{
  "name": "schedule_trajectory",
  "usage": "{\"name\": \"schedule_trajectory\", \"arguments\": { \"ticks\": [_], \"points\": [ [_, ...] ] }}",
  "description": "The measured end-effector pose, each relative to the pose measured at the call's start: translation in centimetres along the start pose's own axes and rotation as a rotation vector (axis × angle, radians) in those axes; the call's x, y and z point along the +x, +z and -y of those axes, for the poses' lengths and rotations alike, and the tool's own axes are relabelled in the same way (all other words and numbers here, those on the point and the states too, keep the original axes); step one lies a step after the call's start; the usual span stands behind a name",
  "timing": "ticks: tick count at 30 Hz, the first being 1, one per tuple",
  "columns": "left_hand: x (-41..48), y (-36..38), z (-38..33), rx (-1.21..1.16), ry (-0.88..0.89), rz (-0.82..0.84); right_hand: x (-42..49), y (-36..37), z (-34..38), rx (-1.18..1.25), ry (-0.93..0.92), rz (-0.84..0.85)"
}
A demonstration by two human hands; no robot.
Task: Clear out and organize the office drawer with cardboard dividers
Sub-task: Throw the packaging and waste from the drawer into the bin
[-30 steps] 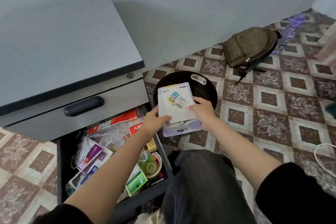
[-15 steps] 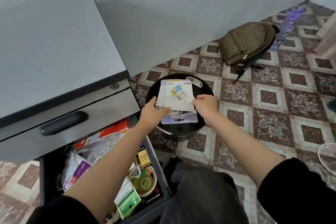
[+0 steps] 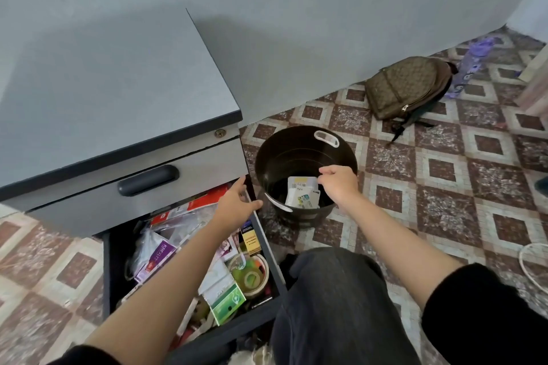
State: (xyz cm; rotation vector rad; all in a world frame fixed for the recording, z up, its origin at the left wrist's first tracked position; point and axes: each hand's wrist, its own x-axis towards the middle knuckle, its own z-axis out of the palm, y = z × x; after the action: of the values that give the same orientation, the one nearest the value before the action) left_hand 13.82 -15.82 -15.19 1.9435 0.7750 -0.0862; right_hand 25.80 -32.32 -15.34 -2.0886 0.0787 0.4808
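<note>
open drawer [image 3: 268,249] is crammed with packets, a tape roll [image 3: 251,275] and a green box [image 3: 229,304]. left hand [image 3: 237,206] hovers over its back right corner, grip relaxed and open, holding nothing. right hand [image 3: 338,184] hangs over the black bin [image 3: 284,151] just beside the drawer, grip loosely curled, empty. white cards [image 3: 302,195] lie inside the bin.

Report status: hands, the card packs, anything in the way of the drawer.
Left hand open over the drawer. Right hand loosely curled above the bin, empty. Card packs inside the bin. Drawer cluttered, access clear.
</note>
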Motion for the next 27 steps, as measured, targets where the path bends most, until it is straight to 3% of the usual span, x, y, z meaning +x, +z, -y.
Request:
{"name": "schedule_trajectory", "arguments": {
  "ticks": [12, 21, 27],
  "points": [
    [-7.5, -5.8, 5.1, -0.040, 0.038, -0.109, -8.6, 6.2, 2.7, 0.062, -0.093, 0.197],
    [-10.7, -9.2, 11.5, -0.103, -0.118, -0.182, -12.2, 12.8, 1.3, 0.006, -0.070, 0.410],
    [-10.8, -9.7, 15.3, -0.083, -0.205, -0.258, -12.8, 15.8, -0.9, -0.048, -0.013, 0.462]
  ]
}}
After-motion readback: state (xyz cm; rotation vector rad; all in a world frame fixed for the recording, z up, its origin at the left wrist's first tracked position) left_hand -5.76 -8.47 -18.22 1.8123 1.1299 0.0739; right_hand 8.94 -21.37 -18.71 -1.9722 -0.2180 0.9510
